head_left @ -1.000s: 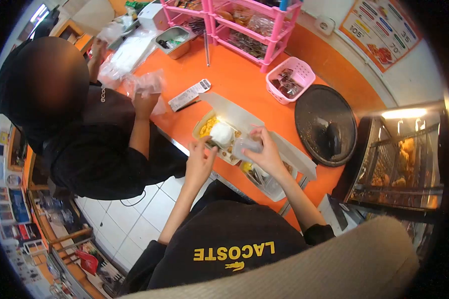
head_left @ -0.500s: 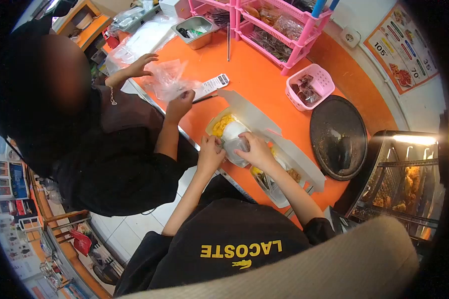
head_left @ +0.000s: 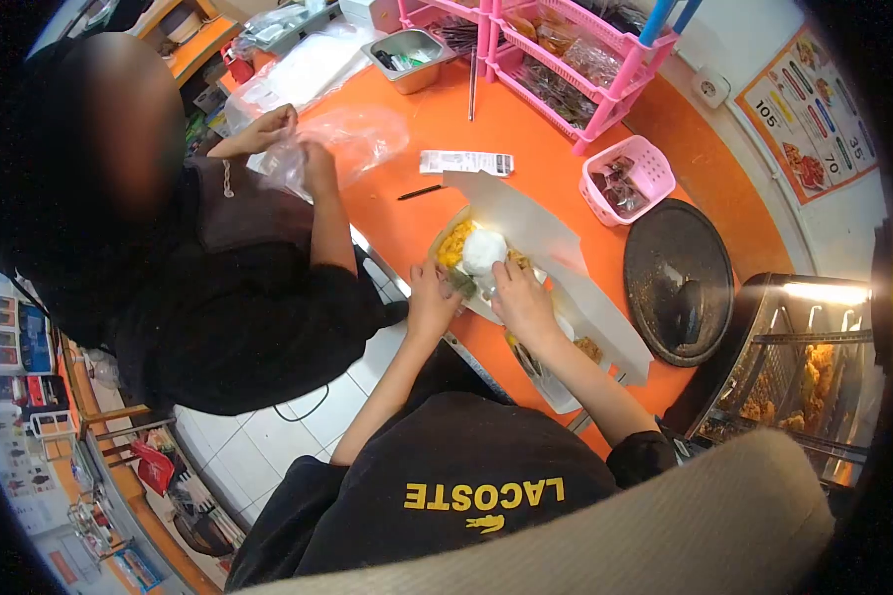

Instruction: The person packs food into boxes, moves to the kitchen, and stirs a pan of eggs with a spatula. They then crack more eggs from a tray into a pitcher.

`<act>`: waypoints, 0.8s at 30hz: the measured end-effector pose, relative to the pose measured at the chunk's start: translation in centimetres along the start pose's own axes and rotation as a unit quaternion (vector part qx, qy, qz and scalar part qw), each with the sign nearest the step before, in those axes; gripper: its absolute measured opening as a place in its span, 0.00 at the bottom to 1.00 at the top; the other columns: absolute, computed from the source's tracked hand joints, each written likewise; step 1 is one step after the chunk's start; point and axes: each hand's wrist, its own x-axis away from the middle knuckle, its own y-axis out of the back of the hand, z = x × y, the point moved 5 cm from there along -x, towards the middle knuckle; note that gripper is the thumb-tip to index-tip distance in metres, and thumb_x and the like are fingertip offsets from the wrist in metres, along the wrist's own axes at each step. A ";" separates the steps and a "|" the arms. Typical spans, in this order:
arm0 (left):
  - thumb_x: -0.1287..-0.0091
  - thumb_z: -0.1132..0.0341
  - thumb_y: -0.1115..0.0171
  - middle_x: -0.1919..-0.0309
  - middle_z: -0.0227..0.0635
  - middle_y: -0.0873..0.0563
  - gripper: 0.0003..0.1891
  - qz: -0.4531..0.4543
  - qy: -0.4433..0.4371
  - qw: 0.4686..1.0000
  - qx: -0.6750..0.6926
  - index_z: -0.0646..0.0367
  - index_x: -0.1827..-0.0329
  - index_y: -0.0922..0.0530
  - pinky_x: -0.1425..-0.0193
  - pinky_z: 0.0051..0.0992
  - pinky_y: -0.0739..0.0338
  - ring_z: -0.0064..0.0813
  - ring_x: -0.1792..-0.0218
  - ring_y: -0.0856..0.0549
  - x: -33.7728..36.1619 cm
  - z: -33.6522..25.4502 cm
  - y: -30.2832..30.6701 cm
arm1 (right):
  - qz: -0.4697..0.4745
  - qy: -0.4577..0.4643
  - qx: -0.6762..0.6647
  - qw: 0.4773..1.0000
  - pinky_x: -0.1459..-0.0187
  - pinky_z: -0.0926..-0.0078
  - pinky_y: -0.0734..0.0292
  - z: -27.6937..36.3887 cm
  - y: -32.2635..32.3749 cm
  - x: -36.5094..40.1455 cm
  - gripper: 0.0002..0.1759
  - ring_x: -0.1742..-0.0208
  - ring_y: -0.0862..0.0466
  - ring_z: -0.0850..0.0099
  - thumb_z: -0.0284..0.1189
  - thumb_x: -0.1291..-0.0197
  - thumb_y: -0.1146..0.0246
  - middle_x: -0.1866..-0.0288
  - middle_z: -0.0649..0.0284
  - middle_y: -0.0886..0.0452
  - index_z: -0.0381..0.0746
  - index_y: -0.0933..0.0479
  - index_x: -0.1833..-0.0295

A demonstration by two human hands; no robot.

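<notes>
An opened paper food box (head_left: 524, 216) on the counter holds a mound of white rice (head_left: 483, 252) and a yellow food (head_left: 454, 244). My left hand (head_left: 434, 302) is at the box's near left side, its fingers bent beside a dark green item (head_left: 460, 284); what they grip is partly hidden. My right hand (head_left: 523, 299) reaches over the box, fingertips pinched beside the rice, and whatever is between them cannot be made out. Below my right forearm, a second open box (head_left: 605, 332) contains brown and yellow food, partly covered by my arm.
A co-worker at left handles a clear plastic bag (head_left: 362, 139) with both hands. A receipt (head_left: 466, 163) and black pen (head_left: 421, 192) lie on the orange counter. Around them are a pink basket (head_left: 655, 178), pink rack (head_left: 590, 119), stone mortar (head_left: 678, 283) and lit food cabinet (head_left: 794, 367).
The clear plastic cup at my right hand no longer shows clearly, and more rice is visible. My right hand has shifted over the box. The co-worker's hands have drawn together on the bag.
</notes>
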 end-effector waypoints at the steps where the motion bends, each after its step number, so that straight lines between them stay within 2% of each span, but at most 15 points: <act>1: 0.51 0.74 0.34 0.56 0.46 0.32 0.23 -0.029 -0.023 0.999 -0.012 0.63 0.54 0.35 0.53 0.39 0.24 0.45 0.54 0.23 0.0 -0.1 0.1 | -0.021 0.001 -0.021 1.000 0.56 0.57 0.22 -0.4 0.7 -0.1 0.23 0.53 0.20 0.54 0.29 0.54 0.31 0.56 0.53 0.23 0.37 0.30 0.52; 4: 0.50 0.71 0.32 0.53 0.48 0.32 0.29 -0.046 0.013 0.999 0.008 0.65 0.48 0.39 0.53 0.38 0.25 0.45 0.50 0.25 -0.1 0.5 0.3 | -0.037 -0.006 -0.102 0.994 0.57 0.63 0.22 -2.9 1.8 -1.0 0.28 0.54 0.19 0.59 0.30 0.57 0.28 0.56 0.52 0.21 0.37 0.30 0.50; 7: 0.49 0.69 0.31 0.53 0.50 0.29 0.33 -0.074 0.007 0.996 0.050 0.68 0.45 0.42 0.56 0.37 0.24 0.47 0.56 0.22 0.1 1.1 0.1 | -0.040 -0.051 -0.199 0.978 0.57 0.67 0.22 -4.2 2.5 -1.8 0.30 0.56 0.18 0.63 0.32 0.59 0.26 0.56 0.54 0.20 0.38 0.29 0.48; 9: 0.49 0.64 0.30 0.53 0.51 0.27 0.35 0.019 0.157 0.974 0.159 0.68 0.45 0.42 0.52 0.33 0.24 0.42 0.53 0.21 0.4 1.5 -0.5 | -0.056 -0.066 -0.230 0.969 0.56 0.67 0.23 -4.3 2.4 -1.7 0.30 0.57 0.18 0.65 0.33 0.59 0.26 0.57 0.56 0.20 0.39 0.29 0.49; 11: 0.47 0.62 0.30 0.54 0.53 0.24 0.35 0.041 0.203 0.955 0.212 0.69 0.44 0.42 0.51 0.32 0.23 0.41 0.54 0.19 0.7 2.5 -1.9 | -0.081 -0.056 -0.228 0.969 0.55 0.67 0.23 -3.8 0.8 -1.3 0.29 0.58 0.18 0.66 0.33 0.57 0.26 0.57 0.57 0.20 0.39 0.30 0.50; 13: 0.45 0.63 0.33 0.57 0.56 0.20 0.32 -0.009 0.147 0.966 0.213 0.70 0.45 0.41 0.53 0.33 0.22 0.45 0.57 0.16 0.3 6.2 -5.2 | -0.010 -0.068 -0.266 0.961 0.52 0.63 0.25 -3.8 -0.9 -0.8 0.27 0.54 0.19 0.60 0.33 0.55 0.28 0.57 0.54 0.20 0.38 0.32 0.51; 15: 0.44 0.64 0.37 0.60 0.57 0.19 0.30 0.030 0.136 0.980 0.139 0.71 0.45 0.41 0.54 0.36 0.21 0.48 0.60 0.15 -0.2 6.4 -5.5 | 0.035 -0.054 -0.277 0.959 0.51 0.62 0.26 -3.6 -1.5 -0.8 0.25 0.51 0.21 0.56 0.30 0.54 0.29 0.55 0.52 0.22 0.38 0.32 0.53; 18: 0.42 0.66 0.42 0.61 0.59 0.19 0.26 0.058 0.139 0.984 0.090 0.72 0.46 0.42 0.54 0.38 0.21 0.50 0.60 0.15 -0.5 6.2 -5.6 | 0.095 0.030 -0.170 0.980 0.51 0.62 0.26 -3.4 -0.1 -1.0 0.22 0.52 0.22 0.55 0.28 0.55 0.28 0.54 0.51 0.23 0.38 0.30 0.55; 22: 0.42 0.67 0.44 0.60 0.59 0.19 0.26 0.074 0.154 0.984 0.059 0.73 0.46 0.42 0.54 0.38 0.20 0.49 0.59 0.15 -0.6 5.5 -5.3 | 0.158 0.103 -0.131 0.973 0.51 0.66 0.26 -4.7 -0.5 -3.0 0.20 0.56 0.20 0.60 0.27 0.56 0.28 0.57 0.56 0.21 0.41 0.23 0.54; 24: 0.42 0.66 0.44 0.60 0.64 0.20 0.26 0.077 0.174 0.975 0.116 0.73 0.46 0.43 0.51 0.41 0.22 0.56 0.57 0.17 -0.8 5.6 -5.1 | 0.181 0.124 -0.117 0.969 0.51 0.66 0.26 -4.9 0.1 -4.2 0.18 0.56 0.20 0.60 0.27 0.54 0.29 0.59 0.57 0.21 0.44 0.19 0.53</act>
